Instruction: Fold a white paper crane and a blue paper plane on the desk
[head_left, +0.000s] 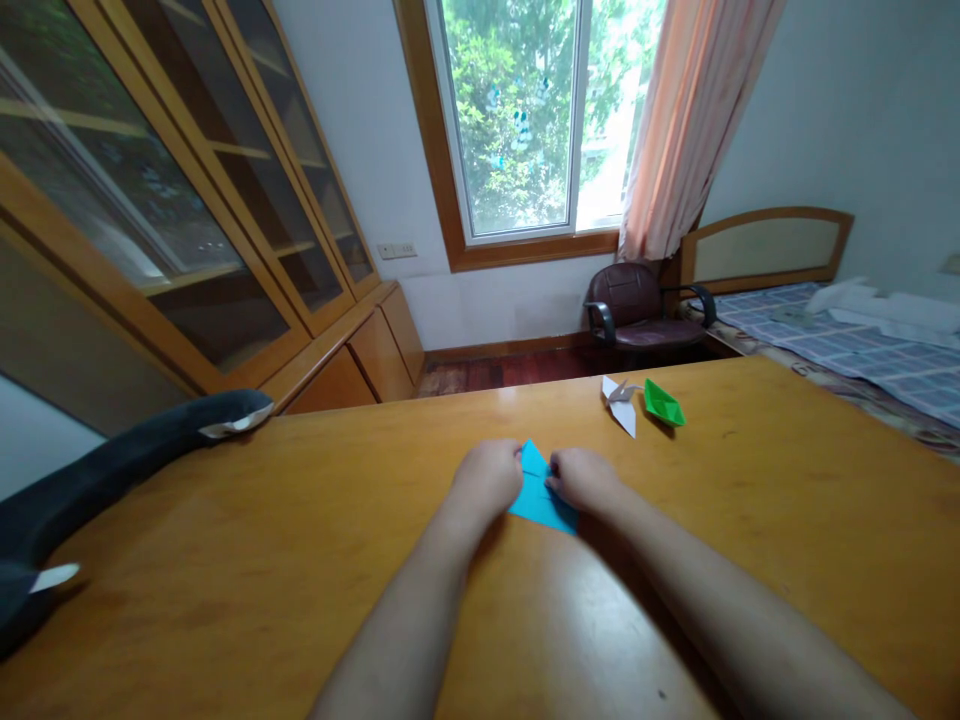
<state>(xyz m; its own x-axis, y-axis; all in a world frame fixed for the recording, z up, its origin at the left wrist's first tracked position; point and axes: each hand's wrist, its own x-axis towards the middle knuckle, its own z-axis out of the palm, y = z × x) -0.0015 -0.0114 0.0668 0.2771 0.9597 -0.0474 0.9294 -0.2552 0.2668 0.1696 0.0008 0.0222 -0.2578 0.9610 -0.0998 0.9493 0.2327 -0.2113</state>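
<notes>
Paper of bright blue (534,502), folded into a roughly triangular piece with its point toward the far edge, lies on the broad, glossy, yellow-brown wooden table (300,570), between the person's two hands. The left hand (489,476) is closed around the sheet's left side, thumb and fingers drawn together by the tip. The right hand (585,478) is curled nearly into a fist, its bent fingers touching the sheet's right side; whether they pinch it or only press on it, I cannot tell. Farther off and to the right, near the far edge, sits a white folded-paper figure with pointed wings (620,402), and just beside it a bright green folded-paper boat (664,403). At the left end lies a long, dark grey and white object with a curved, rounded end (142,435). Beyond the table stand a maroon armchair with black armrests (634,305) and, to its right, a bed with a blue plaid cover (847,335).
</notes>
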